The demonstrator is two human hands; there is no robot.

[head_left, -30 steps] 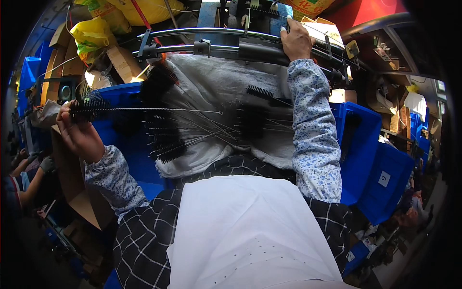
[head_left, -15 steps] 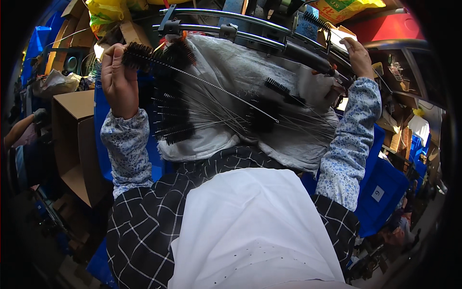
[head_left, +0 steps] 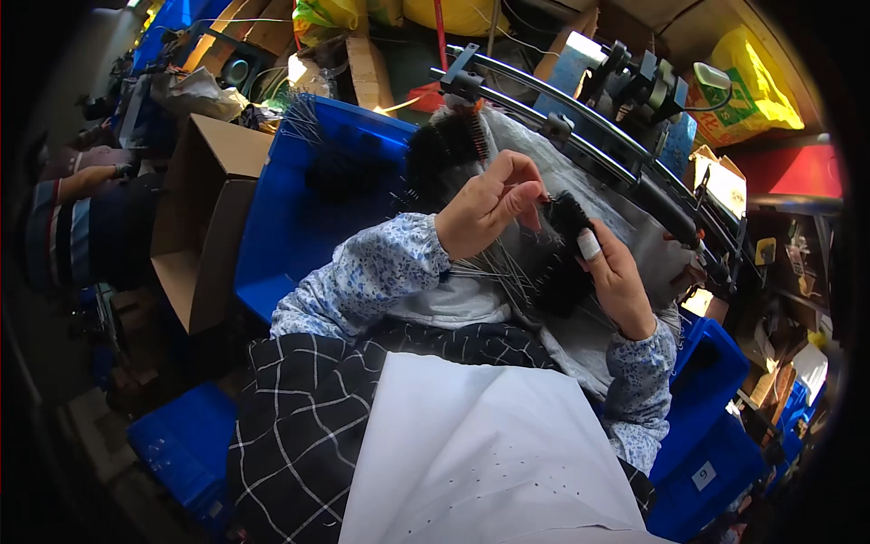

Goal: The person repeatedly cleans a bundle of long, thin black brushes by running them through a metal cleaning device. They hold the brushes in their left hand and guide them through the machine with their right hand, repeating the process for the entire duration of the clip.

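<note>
My right hand [head_left: 618, 276] is closed around a black bristle brush [head_left: 567, 216] above my lap, with a white wrap [head_left: 589, 245] on one finger. Close by on the left, my left hand [head_left: 489, 207] is pinched at the brush's upper end; whatever sits between its fingertips is too small to make out. Below both hands, more twisted-wire brushes lie on a grey-white cloth [head_left: 467, 304], their thin wire stems [head_left: 507, 276] crossing. Another dark brush clump [head_left: 439, 154] rests behind my left hand.
A machine with metal rails [head_left: 580, 136] runs across the far side. To the left stand a blue bin [head_left: 258, 258] holding dark brushes and an open cardboard box [head_left: 213, 218]. Blue bins [head_left: 716, 453] sit at the right. Another person's arm [head_left: 86, 181] shows at far left.
My left hand came in from the left, where it held a brush by its bristles. My right hand left the machine's right side and now holds a brush. The view swung left.
</note>
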